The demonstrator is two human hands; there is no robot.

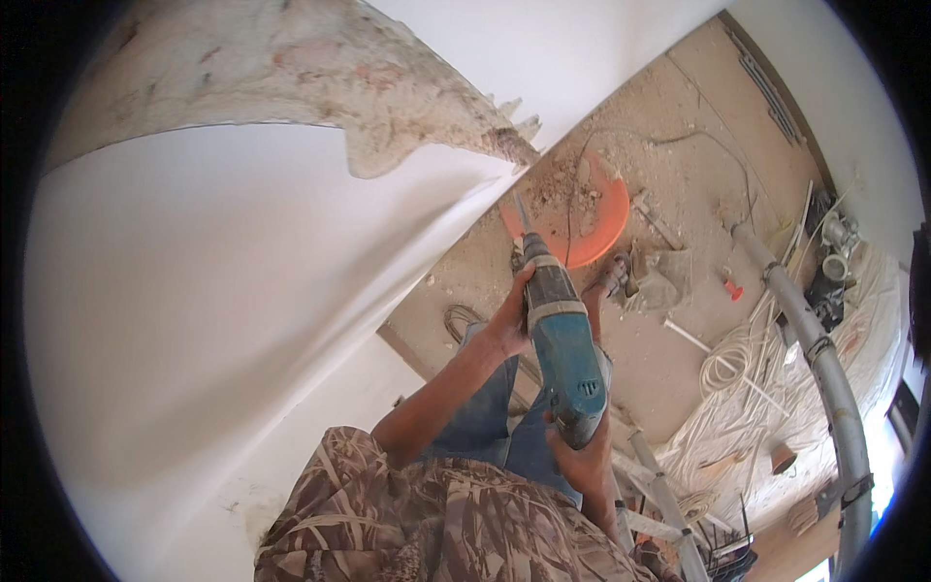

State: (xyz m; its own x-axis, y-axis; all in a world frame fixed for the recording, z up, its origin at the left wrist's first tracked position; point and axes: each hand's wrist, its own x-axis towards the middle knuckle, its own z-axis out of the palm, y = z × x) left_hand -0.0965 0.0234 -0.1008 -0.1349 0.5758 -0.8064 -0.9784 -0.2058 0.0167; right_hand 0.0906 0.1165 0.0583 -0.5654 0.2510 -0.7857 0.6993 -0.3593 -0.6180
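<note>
A teal and black hammer drill (567, 354) is held in front of me, its chisel bit (524, 211) pointing away toward the foot of the white wall. My left hand (511, 320) grips the drill's dark front part from the left side. At the rear end, my right hand (580, 454) is closed around the handle, which is mostly hidden under the drill body. Just beyond the bit, an orange tub (613, 225) with rubble in it stands on the dusty floor. Whether the bit touches anything cannot be made out.
The white wall (194, 291) at left has a rough stripped patch (291, 73). A hammer (659, 223) lies right of the tub. Further right are coiled white cable (727, 369), plastic sheeting (873, 339) and a grey metal pole (824, 373). A ladder (669, 500) stands near my right side.
</note>
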